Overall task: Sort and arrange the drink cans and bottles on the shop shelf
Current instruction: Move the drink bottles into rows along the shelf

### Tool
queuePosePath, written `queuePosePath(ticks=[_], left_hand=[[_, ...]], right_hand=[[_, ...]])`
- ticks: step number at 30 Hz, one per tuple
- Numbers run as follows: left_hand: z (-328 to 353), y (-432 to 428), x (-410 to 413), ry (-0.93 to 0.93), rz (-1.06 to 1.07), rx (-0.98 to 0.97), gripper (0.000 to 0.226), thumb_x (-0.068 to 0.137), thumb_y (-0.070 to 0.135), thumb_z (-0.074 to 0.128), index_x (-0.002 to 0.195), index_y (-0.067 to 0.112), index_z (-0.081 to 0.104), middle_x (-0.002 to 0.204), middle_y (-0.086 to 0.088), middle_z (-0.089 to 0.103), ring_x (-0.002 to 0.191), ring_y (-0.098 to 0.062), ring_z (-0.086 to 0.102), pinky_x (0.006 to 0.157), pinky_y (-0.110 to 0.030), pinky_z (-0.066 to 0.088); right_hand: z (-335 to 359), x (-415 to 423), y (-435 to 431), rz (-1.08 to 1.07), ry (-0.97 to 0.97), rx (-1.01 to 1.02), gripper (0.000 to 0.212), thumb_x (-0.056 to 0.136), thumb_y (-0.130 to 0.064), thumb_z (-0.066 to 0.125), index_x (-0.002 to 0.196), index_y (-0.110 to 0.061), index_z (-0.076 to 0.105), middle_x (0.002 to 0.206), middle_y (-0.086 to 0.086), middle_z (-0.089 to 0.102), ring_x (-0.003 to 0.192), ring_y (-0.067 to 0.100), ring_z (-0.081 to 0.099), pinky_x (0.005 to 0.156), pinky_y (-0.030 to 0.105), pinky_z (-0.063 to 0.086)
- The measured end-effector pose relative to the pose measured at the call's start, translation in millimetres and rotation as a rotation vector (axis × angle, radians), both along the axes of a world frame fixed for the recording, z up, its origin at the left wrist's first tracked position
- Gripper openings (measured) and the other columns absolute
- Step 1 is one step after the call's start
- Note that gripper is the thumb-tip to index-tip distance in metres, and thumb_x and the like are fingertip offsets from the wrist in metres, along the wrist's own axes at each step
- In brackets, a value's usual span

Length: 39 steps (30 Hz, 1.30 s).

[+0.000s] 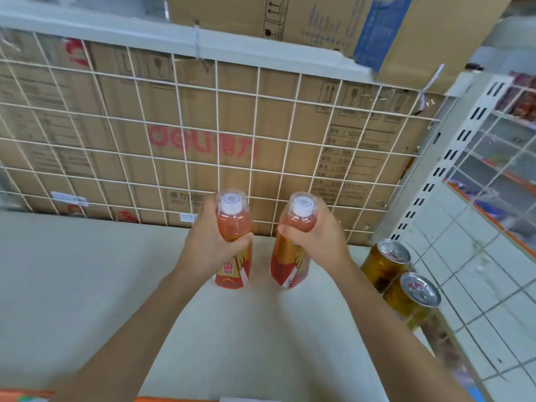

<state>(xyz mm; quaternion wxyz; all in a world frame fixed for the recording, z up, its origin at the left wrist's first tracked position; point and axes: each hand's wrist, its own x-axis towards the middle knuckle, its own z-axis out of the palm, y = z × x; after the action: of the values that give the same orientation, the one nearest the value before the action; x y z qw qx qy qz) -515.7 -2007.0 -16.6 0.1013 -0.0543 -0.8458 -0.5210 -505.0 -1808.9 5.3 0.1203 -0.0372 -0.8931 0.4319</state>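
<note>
Left bottle: the left bottle [233, 268] is mid-shelf on the white shelf board [87, 271], its neck inside the left hand [214, 242].
Right bottle: the right bottle [285, 265] is just beside it, not touching, with its shoulder under the right hand [317, 237].
Base contact: I cannot tell whether either bottle rests on the board.
Left hand: fingers and thumb are curled round the bottle below the cap, gripping it.
Right hand: clasps its bottle the same way, from the right side.
Bottle look: clear plastic, white caps, orange-red drink, red and gold labels; the right one leans slightly.
Cans: two gold cans [385, 258] stand at the board's right edge, near the right forearm.
Behind: wire grid [174, 126] over a cardboard box [203, 146].
</note>
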Motion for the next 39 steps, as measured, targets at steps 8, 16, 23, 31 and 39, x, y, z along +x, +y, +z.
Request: queuePosePath(ticks=[8,16,23,31,39], left_hand=[[0.0,-90.3,57.2,-0.002,0.225,0.001,0.081,0.064,0.022,0.083,0.124,0.035,0.030,0.116,0.008,0.050,0.104,-0.013,0.052,0.084,-0.033,0.052],[-5.8,-179.9,105.2,0.146,0.426,0.086,0.074,0.060,0.018,0.087,0.111,0.034,0.036,0.103,0.010,0.055,0.094,-0.013,0.058,0.070,-0.017,0.048],[15.9,-291.4,154.3,0.244,0.486,0.150,0.078,0.047,0.038,0.088,0.111,0.027,0.043,0.097,0.014,0.060,0.082,0.003,0.062,0.068,-0.013,0.049],[43.0,-418.7,212.3,0.313,0.461,0.085,0.064,0.042,0.055,0.078,0.096,0.057,0.044,0.089,0.032,0.063,0.081,0.013,0.059,0.062,-0.002,0.044],[25.1,-500.9,263.2,0.271,0.548,0.092,0.070,0.049,0.013,0.091,0.095,0.039,0.045,0.081,0.036,0.062,0.074,0.012,0.060,0.059,-0.001,0.043]], right_hand=[[-6.6,36.9,-89.0,0.163,-0.042,-0.055,0.073,0.067,-0.042,0.078,0.127,-0.036,0.037,0.110,-0.017,0.053,0.105,0.010,0.055,0.094,0.035,0.049],[-8.7,55.4,-178.9,0.258,-0.010,-0.177,0.066,0.068,-0.033,0.080,0.116,-0.039,0.035,0.106,-0.015,0.050,0.099,0.010,0.053,0.092,0.030,0.047],[12.3,80.8,-267.3,0.257,0.077,-0.305,0.074,0.064,-0.032,0.084,0.124,-0.030,0.041,0.107,-0.012,0.055,0.103,0.017,0.057,0.095,0.041,0.048],[25.8,116.0,-367.1,0.395,0.112,-0.401,0.066,0.051,-0.046,0.078,0.111,-0.038,0.051,0.099,-0.013,0.068,0.092,0.010,0.065,0.081,0.049,0.054],[15.5,142.2,-452.2,0.593,0.098,-0.405,0.053,0.051,-0.047,0.074,0.100,-0.044,0.053,0.095,-0.006,0.070,0.087,0.011,0.067,0.071,0.035,0.055]])
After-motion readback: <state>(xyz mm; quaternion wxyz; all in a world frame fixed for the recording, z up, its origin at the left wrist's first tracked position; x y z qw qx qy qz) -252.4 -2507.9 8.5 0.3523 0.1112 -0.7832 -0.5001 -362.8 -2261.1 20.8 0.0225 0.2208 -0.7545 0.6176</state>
